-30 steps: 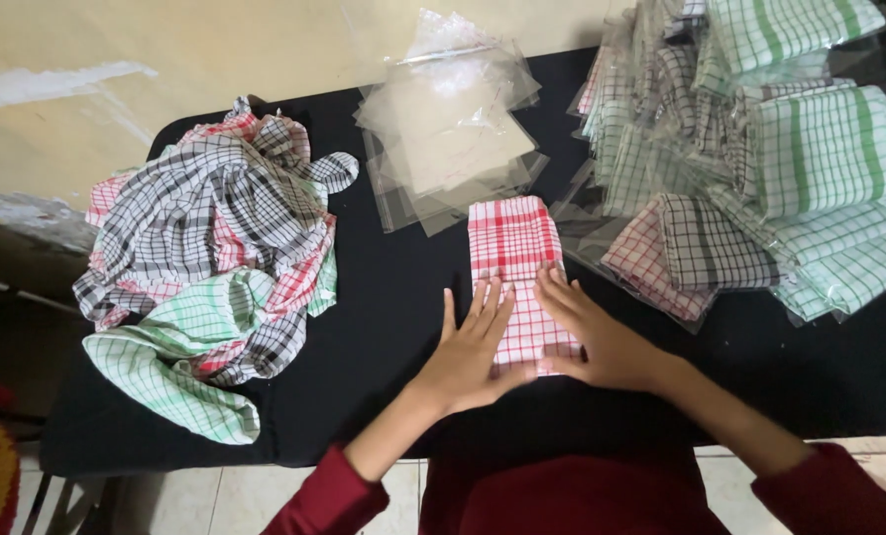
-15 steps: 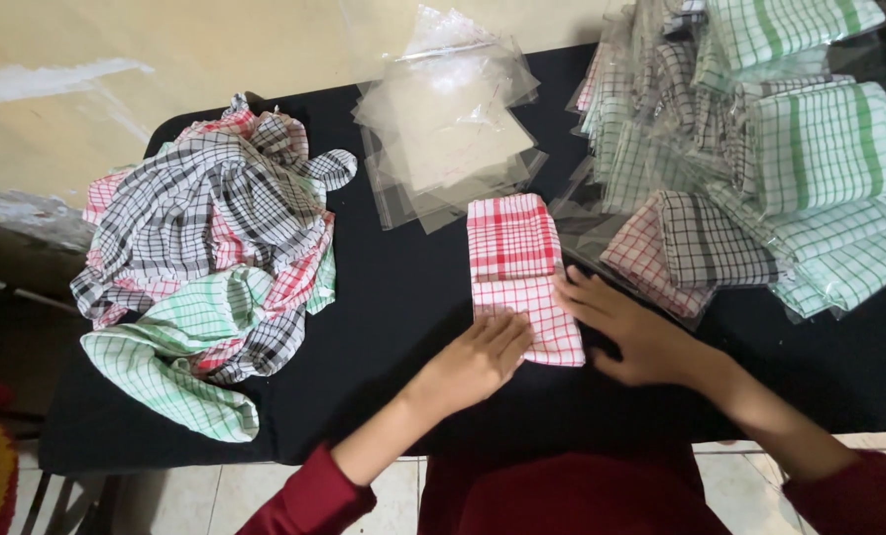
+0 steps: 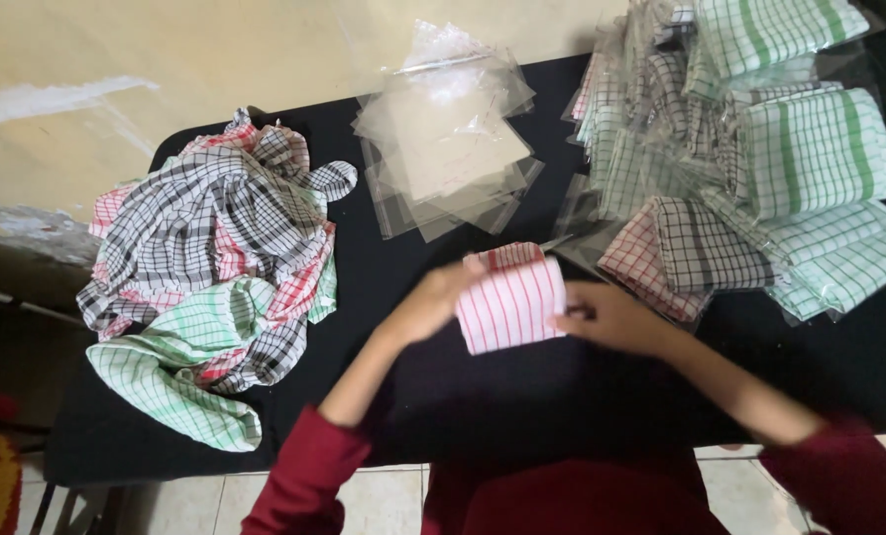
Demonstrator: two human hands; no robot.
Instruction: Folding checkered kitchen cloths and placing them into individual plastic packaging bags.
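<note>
Both hands, left hand (image 3: 431, 300) and right hand (image 3: 602, 317), have their grip closed on the small folded red-and-white checked cloth (image 3: 511, 297), lifted just in front of the clear plastic bags (image 3: 443, 149) on the black worktop (image 3: 522, 396). A loose grip could let the folds spring open.

Soft even light, motion-blurred hands (image 3: 522, 307), plastic glare.

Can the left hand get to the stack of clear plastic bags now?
Probably not at once: the left hand and right hand both hold the folded red-and-white checked cloth. The stack of clear plastic bags lies just beyond, unobstructed.
</note>
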